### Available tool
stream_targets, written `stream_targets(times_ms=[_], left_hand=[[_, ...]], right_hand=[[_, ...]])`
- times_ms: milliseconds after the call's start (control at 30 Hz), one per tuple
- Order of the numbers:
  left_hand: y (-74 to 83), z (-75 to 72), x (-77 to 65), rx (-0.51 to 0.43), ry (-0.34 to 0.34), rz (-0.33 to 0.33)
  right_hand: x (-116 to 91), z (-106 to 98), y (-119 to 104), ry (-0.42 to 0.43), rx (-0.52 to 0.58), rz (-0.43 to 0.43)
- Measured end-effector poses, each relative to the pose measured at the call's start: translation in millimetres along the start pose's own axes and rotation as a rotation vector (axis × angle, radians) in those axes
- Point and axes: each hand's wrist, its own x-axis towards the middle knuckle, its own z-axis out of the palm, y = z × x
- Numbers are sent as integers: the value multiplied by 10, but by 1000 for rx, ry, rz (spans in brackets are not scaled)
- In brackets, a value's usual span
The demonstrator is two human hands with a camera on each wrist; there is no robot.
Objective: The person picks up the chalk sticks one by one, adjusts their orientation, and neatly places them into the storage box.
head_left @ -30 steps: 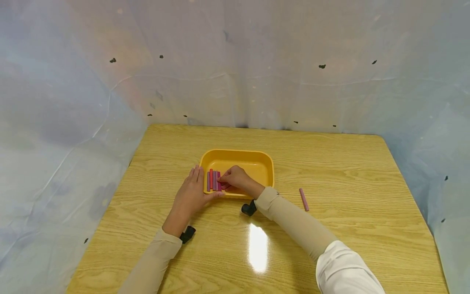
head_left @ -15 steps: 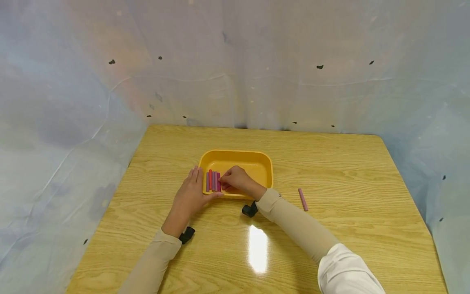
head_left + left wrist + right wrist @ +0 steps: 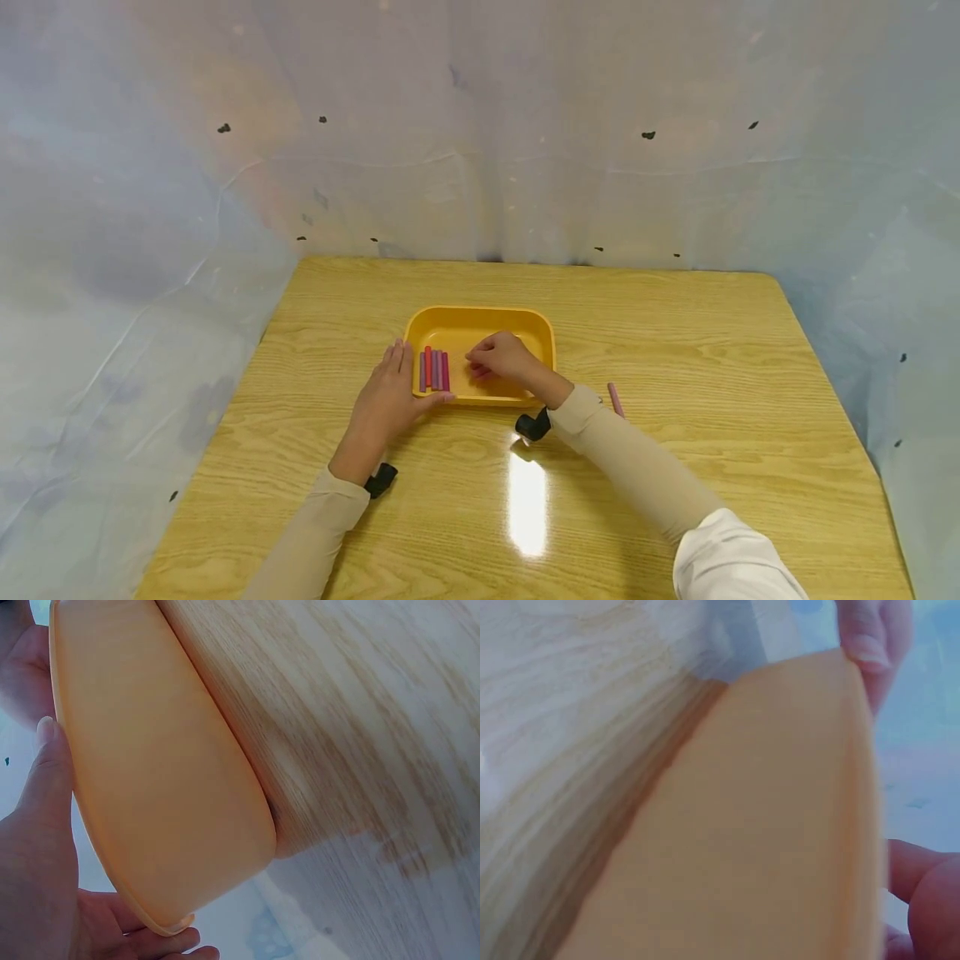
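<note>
Several thin round sticks (image 3: 439,371) in purple, red, pink and magenta lie side by side at the left end of a shallow yellow tray (image 3: 480,312). My left hand (image 3: 390,392) rests on the tray's near left corner, thumb along the front rim and straight fingers along the left side. Over the tray's inside, right of the sticks and apart from them, my right hand (image 3: 504,357) has loosely bent fingers. No stick shows in its fingertips. The left wrist view shows the left thumb (image 3: 46,761) touching the rim; both wrist views show mostly the tray's outer wall.
Another pinkish-purple stick (image 3: 616,398) lies on the wooden table (image 3: 712,375) right of the tray, partly behind the right sleeve. A hanging sheet (image 3: 480,150) surrounds the table's back and sides.
My right hand has moved right, away from the magenta stick at the end of the row, leaving it there. My left hand keeps its place on the tray.
</note>
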Motion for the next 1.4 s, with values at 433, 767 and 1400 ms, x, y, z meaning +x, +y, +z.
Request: stream_targets(times_ms=[433,767,1400], left_hand=[[-11,4,7,-6,-15,-10],[-1,-2,10,3,-2,-3],[-11,-12,-8,16,9,13]], right_hand=[[-268,-441,2,-28,164,-25],[-552,-884,47,-29,114,-107],[-1030,-1507,262,108,-33,-111]])
